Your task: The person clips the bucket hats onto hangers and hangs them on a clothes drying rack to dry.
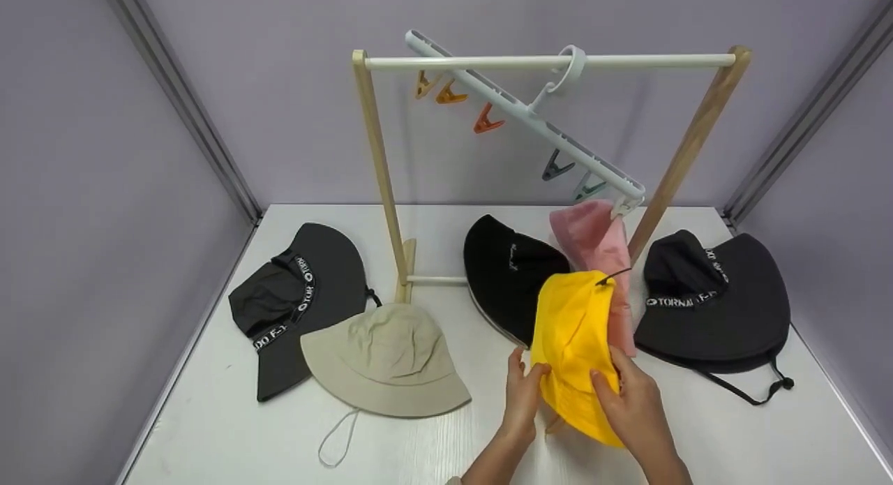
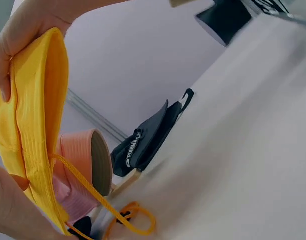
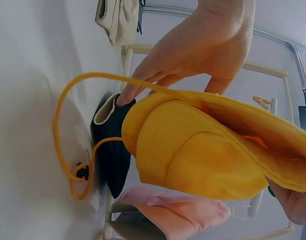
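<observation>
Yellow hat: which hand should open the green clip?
Probably the left hand: its fingers look extended, while the right hand grips the yellow hat, thumb in front, and could steady it.

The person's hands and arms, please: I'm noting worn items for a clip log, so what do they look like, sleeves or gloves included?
The left hand and right hand are bare, with no gloves, rings or markings visible. A small pale edge, probably a sleeve, shows by the left forearm; the right forearm is uncovered as far as the head view shows.
</observation>
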`<state>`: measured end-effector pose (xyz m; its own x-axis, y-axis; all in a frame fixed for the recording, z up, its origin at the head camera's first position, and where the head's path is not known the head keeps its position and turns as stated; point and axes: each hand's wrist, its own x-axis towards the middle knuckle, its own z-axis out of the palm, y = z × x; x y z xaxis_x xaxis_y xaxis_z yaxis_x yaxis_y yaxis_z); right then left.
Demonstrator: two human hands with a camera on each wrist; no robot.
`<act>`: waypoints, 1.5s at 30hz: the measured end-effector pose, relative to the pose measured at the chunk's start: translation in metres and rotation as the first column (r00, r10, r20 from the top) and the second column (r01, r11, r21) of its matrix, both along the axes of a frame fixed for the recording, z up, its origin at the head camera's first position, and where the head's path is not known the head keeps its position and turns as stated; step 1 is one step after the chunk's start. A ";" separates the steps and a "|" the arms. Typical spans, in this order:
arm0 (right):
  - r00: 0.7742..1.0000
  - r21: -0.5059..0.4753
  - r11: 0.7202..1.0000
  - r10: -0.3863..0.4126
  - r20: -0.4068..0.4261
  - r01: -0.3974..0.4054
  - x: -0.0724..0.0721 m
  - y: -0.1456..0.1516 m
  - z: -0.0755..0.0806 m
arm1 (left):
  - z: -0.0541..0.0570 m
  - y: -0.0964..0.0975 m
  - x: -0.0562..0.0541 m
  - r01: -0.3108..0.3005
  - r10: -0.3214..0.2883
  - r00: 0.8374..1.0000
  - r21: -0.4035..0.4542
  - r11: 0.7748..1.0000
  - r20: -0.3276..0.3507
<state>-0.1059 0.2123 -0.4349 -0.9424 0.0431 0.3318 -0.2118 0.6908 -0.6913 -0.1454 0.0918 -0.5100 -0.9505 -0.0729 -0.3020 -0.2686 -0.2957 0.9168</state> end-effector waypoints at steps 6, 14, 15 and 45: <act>0.996 0.033 0.999 0.030 -0.079 -0.028 -0.011 0.002 0.005 | 0.031 -0.003 -0.010 0.066 -0.078 0.970 -0.057 0.996 -0.230; 0.987 0.081 0.996 0.035 -0.154 -0.023 -0.027 -0.004 0.003 | 0.080 0.003 -0.043 0.138 -0.246 0.887 -0.285 0.949 -0.391; 0.986 0.089 0.996 0.038 -0.165 -0.023 -0.028 -0.005 0.002 | 0.083 0.005 -0.047 0.142 -0.260 0.882 -0.305 0.942 -0.392; 0.927 0.335 0.941 0.162 -0.337 -0.043 -0.051 -0.020 -0.019 | 0.103 0.007 -0.099 0.136 -0.336 0.926 -0.675 0.725 -0.175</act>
<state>-0.1568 0.1926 -0.4539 -0.7523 -0.2104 0.6244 -0.4831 0.8205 -0.3056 -0.2448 0.0992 -0.4068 -0.9964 0.0849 -0.0011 0.0354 0.4269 0.9036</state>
